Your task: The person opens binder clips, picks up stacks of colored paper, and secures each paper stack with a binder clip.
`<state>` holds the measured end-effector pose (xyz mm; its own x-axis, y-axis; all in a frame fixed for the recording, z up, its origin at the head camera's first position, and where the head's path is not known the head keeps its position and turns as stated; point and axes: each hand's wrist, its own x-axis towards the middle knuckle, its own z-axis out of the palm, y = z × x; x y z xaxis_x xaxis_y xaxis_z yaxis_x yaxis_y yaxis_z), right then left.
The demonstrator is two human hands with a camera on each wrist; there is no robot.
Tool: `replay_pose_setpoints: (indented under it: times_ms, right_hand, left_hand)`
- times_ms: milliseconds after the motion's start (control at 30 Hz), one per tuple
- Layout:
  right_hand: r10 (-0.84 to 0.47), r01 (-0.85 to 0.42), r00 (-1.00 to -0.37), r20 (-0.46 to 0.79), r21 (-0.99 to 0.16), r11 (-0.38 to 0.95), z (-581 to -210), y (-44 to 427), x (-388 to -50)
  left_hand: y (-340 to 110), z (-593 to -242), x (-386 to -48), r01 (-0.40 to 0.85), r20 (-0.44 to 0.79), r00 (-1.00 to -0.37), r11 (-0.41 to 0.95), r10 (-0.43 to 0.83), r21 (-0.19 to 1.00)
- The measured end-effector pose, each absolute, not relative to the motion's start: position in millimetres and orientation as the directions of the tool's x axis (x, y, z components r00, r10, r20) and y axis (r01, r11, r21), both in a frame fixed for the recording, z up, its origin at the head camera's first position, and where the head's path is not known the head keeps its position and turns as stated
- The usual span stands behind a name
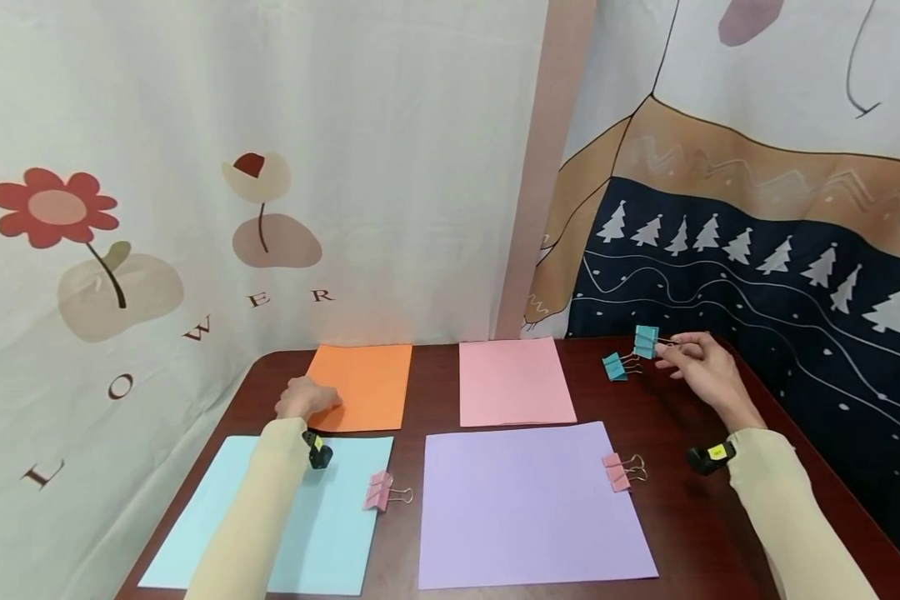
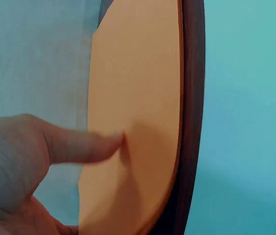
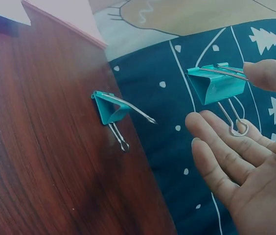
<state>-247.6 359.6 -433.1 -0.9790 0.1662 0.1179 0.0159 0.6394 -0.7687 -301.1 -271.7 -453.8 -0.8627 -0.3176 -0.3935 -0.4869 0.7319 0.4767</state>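
Note:
The left hand (image 1: 305, 398) is at the left edge of a stack of orange paper (image 1: 371, 387). In the left wrist view its thumb lies on top of the orange sheets, and the other fingers are partly hidden at the edge. Over the table's far right corner, the right hand (image 1: 707, 373) holds a teal binder clip (image 3: 221, 84) by its wire handles, thumb above and fingers below. Just left of it a second teal binder clip (image 1: 615, 367) rests on the table with its handles spread.
Pink paper (image 1: 516, 383) lies at the back middle. Nearer are light blue paper (image 1: 322, 533) with a pink binder clip (image 1: 377, 492) on its right edge, and purple paper (image 1: 525, 508) with another pink binder clip (image 1: 616, 472). Printed curtains (image 1: 390, 167) hang behind the dark red table (image 1: 690, 533).

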Motion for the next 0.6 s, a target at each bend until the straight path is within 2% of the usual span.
replay_pose_setpoints:
  times_ms: [133,333,600]
  right_hand:
    - [0.168,0.011,-0.978,0.125,-0.770,0.638,-432.4,357.0,-245.3]
    - [0.171,0.000,-0.976,0.138,-0.779,0.626,-431.2,354.6,-243.6]
    - [0.161,-0.045,-0.972,0.169,-0.814,0.579,-431.0,347.2,-244.5]
  left_hand:
    - [-272.0,-456.0,-302.9,-0.478,-0.347,-0.872,0.748,-0.344,0.460]
    - [-276.3,-456.0,-301.7,-0.510,-0.336,-0.860,0.669,-0.384,0.541]
    - [-290.5,-466.7,-298.0,-0.451,-0.266,-0.891,0.650,-0.367,0.612]
